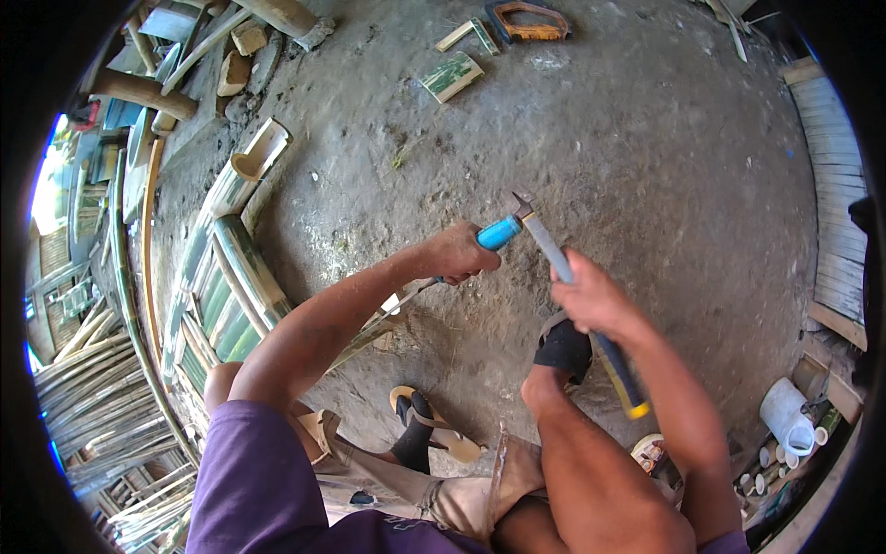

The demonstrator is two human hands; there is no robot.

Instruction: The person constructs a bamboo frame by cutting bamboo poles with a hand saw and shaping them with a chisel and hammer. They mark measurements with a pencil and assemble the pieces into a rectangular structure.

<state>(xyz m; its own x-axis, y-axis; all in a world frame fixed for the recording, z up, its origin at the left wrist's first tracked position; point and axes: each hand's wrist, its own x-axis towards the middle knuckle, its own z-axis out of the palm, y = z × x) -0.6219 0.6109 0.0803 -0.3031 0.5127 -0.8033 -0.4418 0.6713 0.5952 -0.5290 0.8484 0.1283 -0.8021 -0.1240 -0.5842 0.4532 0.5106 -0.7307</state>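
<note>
My left hand [459, 254] is closed around a chisel [499, 233] with a blue handle. Its thin metal blade slants down and left toward a split bamboo strip [355, 346] near my leg; the tip is hard to make out. In my right hand [595, 297] is a hammer [546, 242] with a grey shaft and a black and yellow grip. The hammer head lies right by the butt of the blue handle; I cannot tell whether they touch. Left of my forearm lie cut green bamboo pieces [247, 268].
Past my hands on the dirt floor [646, 148] lie a green bamboo offcut [452, 77] and an orange and black tool handle [529, 21]. Stacked bamboo sticks [92, 406] are at left. A whitish container [786, 415] stands at right by cut tubes. My sandalled foot [438, 429] is below.
</note>
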